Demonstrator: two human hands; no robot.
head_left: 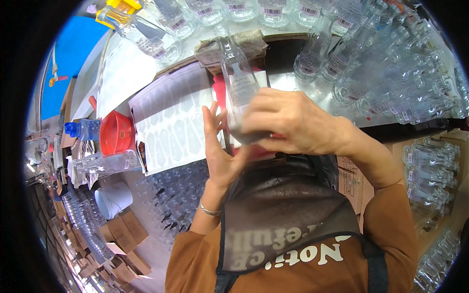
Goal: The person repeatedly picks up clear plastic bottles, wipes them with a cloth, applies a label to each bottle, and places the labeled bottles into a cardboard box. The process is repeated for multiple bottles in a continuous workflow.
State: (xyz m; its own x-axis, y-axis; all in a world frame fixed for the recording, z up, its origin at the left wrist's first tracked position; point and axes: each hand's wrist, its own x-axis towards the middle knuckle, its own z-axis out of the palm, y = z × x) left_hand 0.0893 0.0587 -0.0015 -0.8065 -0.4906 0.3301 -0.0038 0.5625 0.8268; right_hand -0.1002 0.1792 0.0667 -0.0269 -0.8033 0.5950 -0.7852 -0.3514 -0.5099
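Note:
A clear glass bottle [234, 73] lies in front of me, its neck on a support wrapped in tan cloth [207, 51]. My right hand [293, 122] curls its fingers against the bottle's lower body; motion blurs the fingertips. My left hand [219, 151] is open beside the bottle's base, fingers stretched up and thumb apart. Below the bottle are red and white pieces, partly covered by my hands. A white sheet with rows of clear bottle-shaped stickers [171, 115] lies left of my left hand. Something dark under my right fingers cannot be made out.
Many clear bottles [337, 58] crowd the table's back and right side. At left are a red bowl [117, 132], a blue-capped bottle [88, 129] and a lying glass bottle [110, 162]. A white bucket [113, 200], cardboard boxes [124, 232] and more bottles stand lower down.

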